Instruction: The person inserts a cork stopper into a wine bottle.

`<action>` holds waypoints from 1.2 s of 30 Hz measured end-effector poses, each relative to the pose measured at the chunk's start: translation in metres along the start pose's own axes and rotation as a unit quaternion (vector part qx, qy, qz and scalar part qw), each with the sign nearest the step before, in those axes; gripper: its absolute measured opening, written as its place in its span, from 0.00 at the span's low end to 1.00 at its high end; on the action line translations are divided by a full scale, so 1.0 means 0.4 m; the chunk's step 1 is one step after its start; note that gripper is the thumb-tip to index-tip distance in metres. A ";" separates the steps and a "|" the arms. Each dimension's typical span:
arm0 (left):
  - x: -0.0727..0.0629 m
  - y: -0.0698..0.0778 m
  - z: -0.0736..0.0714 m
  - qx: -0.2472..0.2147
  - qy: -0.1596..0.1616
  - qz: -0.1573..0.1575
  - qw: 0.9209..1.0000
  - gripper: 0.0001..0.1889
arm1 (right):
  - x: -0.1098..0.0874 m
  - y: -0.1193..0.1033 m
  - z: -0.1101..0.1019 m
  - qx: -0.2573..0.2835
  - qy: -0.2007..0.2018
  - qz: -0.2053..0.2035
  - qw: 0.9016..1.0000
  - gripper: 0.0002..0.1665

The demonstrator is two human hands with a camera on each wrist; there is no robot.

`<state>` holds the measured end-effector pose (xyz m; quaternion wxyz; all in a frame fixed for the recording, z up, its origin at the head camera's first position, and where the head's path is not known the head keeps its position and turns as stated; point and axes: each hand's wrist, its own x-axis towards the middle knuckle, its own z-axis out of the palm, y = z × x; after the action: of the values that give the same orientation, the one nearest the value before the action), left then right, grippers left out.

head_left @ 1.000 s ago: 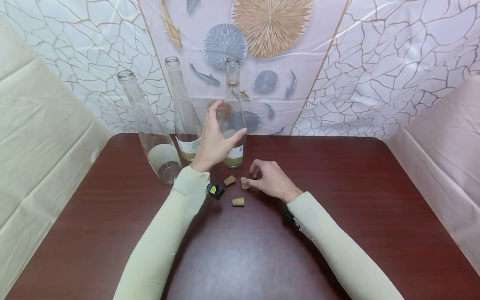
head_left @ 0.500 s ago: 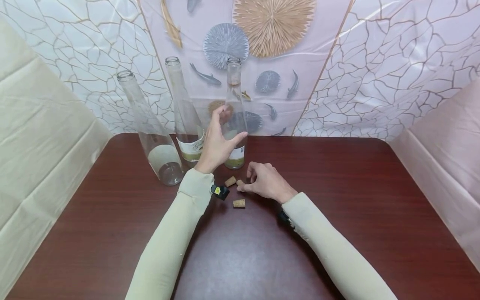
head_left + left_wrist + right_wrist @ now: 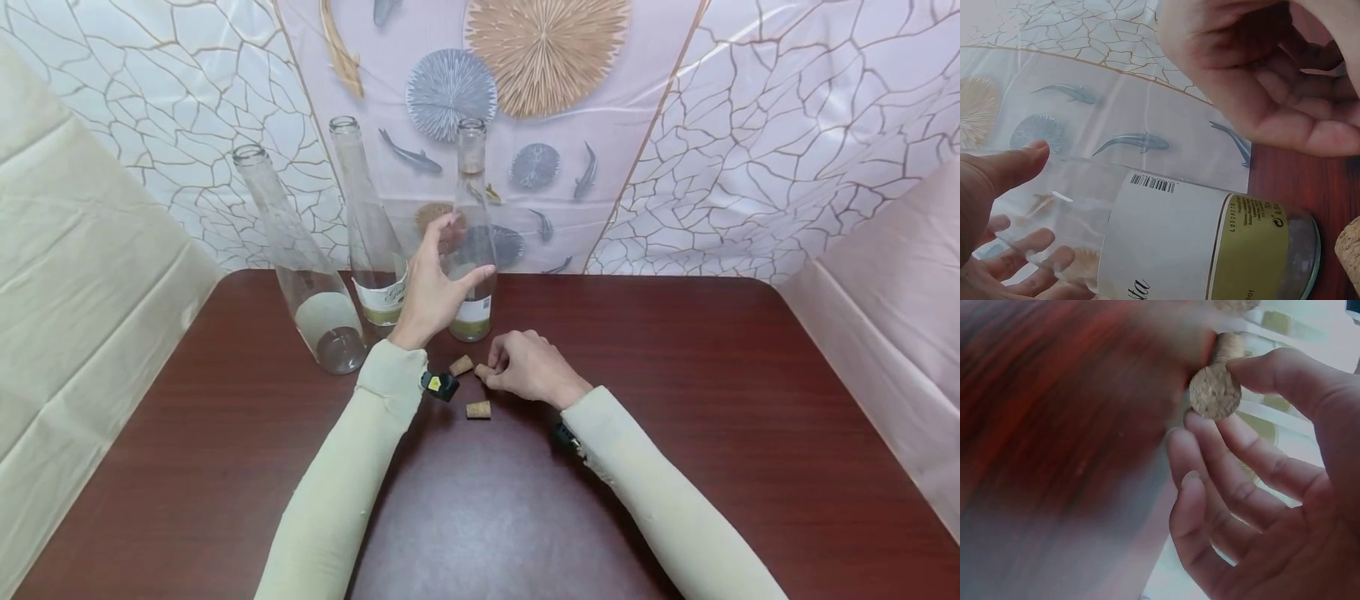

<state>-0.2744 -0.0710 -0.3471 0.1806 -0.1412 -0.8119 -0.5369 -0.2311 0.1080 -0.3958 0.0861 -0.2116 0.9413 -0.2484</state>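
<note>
My left hand (image 3: pixel 432 296) curls round the body of the rightmost clear glass bottle (image 3: pixel 476 310), which stands upright with a white and olive label. In the left wrist view, the thumb lies along the glass and the fingers (image 3: pixel 1041 247) show through it. Just in front of that bottle, my right hand (image 3: pixel 534 367) pinches a small cork (image 3: pixel 1215 392) between thumb and fingertips, its round end facing the right wrist camera. A second cork (image 3: pixel 461 365) lies left of the pinched one, and a third cork (image 3: pixel 478 410) lies nearer the front.
Two more clear bottles stand to the left: a labelled bottle (image 3: pixel 381 296) at the back and a bottle (image 3: pixel 330 321) closer to the front left. All are on a dark red wooden table (image 3: pixel 675 417). A patterned cloth backdrop (image 3: pixel 540 225) hangs behind its far edge.
The right hand has moved slightly left, and its thumb and fingers have closed on a cork. The left hand has shifted slightly right and down at the bottle, whose neck has moved a little right.
</note>
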 end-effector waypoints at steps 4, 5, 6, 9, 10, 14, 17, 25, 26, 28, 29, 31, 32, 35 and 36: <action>-0.004 0.007 0.005 0.009 -0.003 0.000 1.000 0.43 | -0.009 0.004 -0.022 0.018 0.010 -0.005 1.000 0.05; -0.005 0.009 0.007 0.008 -0.006 0.002 1.000 0.43 | -0.011 0.006 -0.029 0.024 0.015 -0.008 1.000 0.05; -0.006 0.011 0.009 0.003 -0.009 0.005 1.000 0.43 | -0.014 0.010 -0.036 0.031 0.018 -0.012 0.999 0.04; -0.007 0.015 0.016 -0.020 -0.021 0.012 1.000 0.42 | -0.023 0.019 -0.054 0.044 0.033 -0.025 0.998 0.04; -0.007 0.016 0.018 -0.025 -0.025 0.013 0.999 0.42 | -0.026 0.023 -0.059 0.049 0.035 -0.028 0.998 0.04; -0.010 0.022 0.023 -0.034 -0.036 0.017 0.999 0.41 | -0.043 0.037 -0.080 0.069 0.038 -0.036 0.996 0.05; -0.016 0.029 0.025 -0.034 -0.045 0.017 0.998 0.41 | -0.058 0.049 -0.099 0.084 0.041 -0.043 0.995 0.07; -0.035 0.048 0.045 -0.029 -0.062 0.034 0.997 0.40 | -0.096 0.070 -0.162 0.117 0.076 -0.036 0.990 0.13; -0.037 0.051 0.049 -0.029 -0.065 0.037 0.997 0.40 | -0.102 0.072 -0.171 0.121 0.083 -0.035 0.989 0.12; -0.042 0.058 0.055 -0.032 -0.073 0.047 0.996 0.39 | -0.114 0.075 -0.188 0.123 0.098 -0.035 0.987 0.10; -0.046 0.061 0.058 -0.034 -0.076 0.051 0.995 0.39 | -0.120 0.077 -0.197 0.126 0.105 -0.036 0.986 0.09; -0.052 0.067 0.063 -0.037 -0.085 0.058 0.994 0.39 | -0.132 0.080 -0.212 0.133 0.115 -0.039 0.984 0.07; -0.055 0.070 0.065 -0.037 -0.089 0.062 0.993 0.39 | -0.137 0.082 -0.219 0.135 0.118 -0.044 0.983 0.07; -0.066 0.076 0.070 -0.032 -0.101 0.066 0.992 0.39 | -0.150 0.088 -0.237 0.131 0.122 -0.056 0.982 0.08; -0.069 0.078 0.070 -0.029 -0.104 0.069 0.992 0.40 | -0.154 0.091 -0.240 0.125 0.121 -0.058 0.983 0.08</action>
<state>-0.2403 -0.0340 -0.3438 0.1273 -0.2569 -0.7986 -0.5291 -0.2147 0.2052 -0.3278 -0.0171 -0.2221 0.8924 -0.3924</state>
